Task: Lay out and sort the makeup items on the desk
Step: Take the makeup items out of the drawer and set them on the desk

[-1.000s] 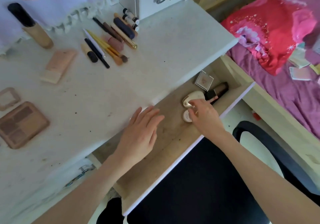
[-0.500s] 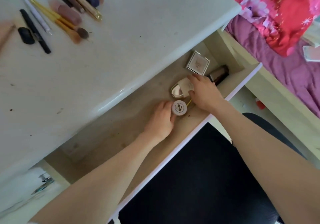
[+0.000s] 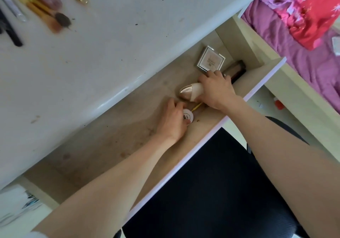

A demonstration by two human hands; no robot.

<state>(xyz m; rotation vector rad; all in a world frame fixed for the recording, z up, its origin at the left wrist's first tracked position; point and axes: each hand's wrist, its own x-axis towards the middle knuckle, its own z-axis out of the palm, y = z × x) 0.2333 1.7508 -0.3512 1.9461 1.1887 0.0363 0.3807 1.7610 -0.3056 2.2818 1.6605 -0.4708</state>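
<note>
Down in the open drawer [image 3: 128, 136], a small round jar [image 3: 188, 117] was pinched by the left hand [image 3: 173, 122] while a gold-tipped tube [image 3: 191, 92] at its one o'clock was gripped by the right hand [image 3: 216, 90]; either could be dropped if both were lifted hastily

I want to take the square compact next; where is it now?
In the head view, the square compact lies in the open drawer, at its far right end, just beyond the right hand and beside a dark tube.

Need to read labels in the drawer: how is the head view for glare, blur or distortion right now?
Head view: daylight, soft overall; a bright glare streak along the desk edge; wide-angle bending of straight edges; label on the square compact too soft to read; the round jar is partly covered by the left hand.
</note>
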